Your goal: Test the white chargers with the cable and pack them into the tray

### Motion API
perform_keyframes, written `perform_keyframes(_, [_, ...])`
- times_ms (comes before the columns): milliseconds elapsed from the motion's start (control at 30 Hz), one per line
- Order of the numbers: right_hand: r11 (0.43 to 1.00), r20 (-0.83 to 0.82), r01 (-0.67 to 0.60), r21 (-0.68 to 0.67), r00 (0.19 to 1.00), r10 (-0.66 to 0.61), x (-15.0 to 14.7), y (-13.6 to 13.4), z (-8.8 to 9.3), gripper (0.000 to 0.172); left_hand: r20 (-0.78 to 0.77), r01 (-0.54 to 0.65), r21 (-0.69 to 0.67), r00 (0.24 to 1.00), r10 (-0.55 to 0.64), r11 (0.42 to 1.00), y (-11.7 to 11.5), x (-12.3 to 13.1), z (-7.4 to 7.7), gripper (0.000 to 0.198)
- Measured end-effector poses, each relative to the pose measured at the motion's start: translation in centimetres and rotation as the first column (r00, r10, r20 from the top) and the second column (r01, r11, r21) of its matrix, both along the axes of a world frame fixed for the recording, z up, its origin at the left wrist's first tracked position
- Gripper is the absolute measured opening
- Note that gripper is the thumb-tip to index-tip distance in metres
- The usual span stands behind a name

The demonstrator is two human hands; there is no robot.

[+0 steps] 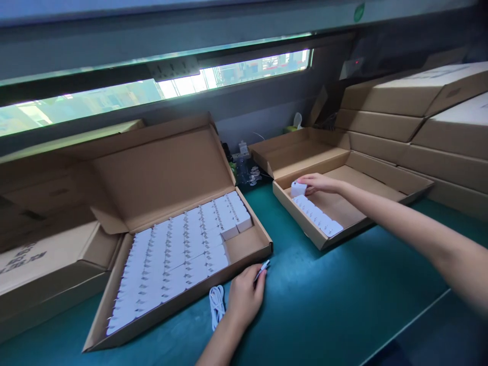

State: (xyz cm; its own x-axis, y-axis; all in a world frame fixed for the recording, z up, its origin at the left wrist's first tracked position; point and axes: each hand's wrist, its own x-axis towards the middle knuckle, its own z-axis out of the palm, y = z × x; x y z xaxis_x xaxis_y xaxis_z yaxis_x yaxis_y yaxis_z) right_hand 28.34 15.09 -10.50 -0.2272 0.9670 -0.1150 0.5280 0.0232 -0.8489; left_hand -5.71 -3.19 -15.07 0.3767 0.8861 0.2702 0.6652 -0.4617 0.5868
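My right hand reaches into the right cardboard box and grips a white power adapter at the back end of a row of similar white adapters. In front of the left box, my left hand is closed on the white plug end of a cable. A coiled white cable lies on the table just left of that hand. Rows of white adapters with metal prongs fill most of the left cardboard box, with a gap at its front right corner.
Closed cardboard boxes are stacked at the right. Another box stands at the left edge. Between the open boxes, small items and white plugs lie at the back of the green table. A low shelf edge runs overhead.
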Motion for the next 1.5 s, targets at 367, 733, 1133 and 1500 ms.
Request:
perform_keyframes(367, [0.954,0.194,-0.129,0.271,0.978,0.077,-6.5,-0.5,3.5,0.06,-0.017,0.01,-0.031,1.0,-0.01,0.999,-0.2,0.1,0.0,0.02])
perform_keyframes(733, [0.725,0.729,-0.662,0.19,0.59,0.347,-21.3,-1.2,2.1,0.097,-0.018,0.011,-0.082,1.0,-0.012,0.997,-0.4,0.0,0.1,0.02])
perform_keyframes(1133, [0.736,0.713,-0.617,0.277,0.646,0.273,-21.2,-3.1,1.0,0.095,-0.03,0.016,-0.087,0.999,-0.019,0.996,-0.3,0.0,-0.1,0.018])
perform_keyframes(1500, [0.649,0.657,-0.672,0.358,0.675,0.336,-20.2,-4.0,3.6,0.093,-0.041,-0.006,-0.1,0.999,0.002,0.995,-0.5,-0.1,0.0,0.018])
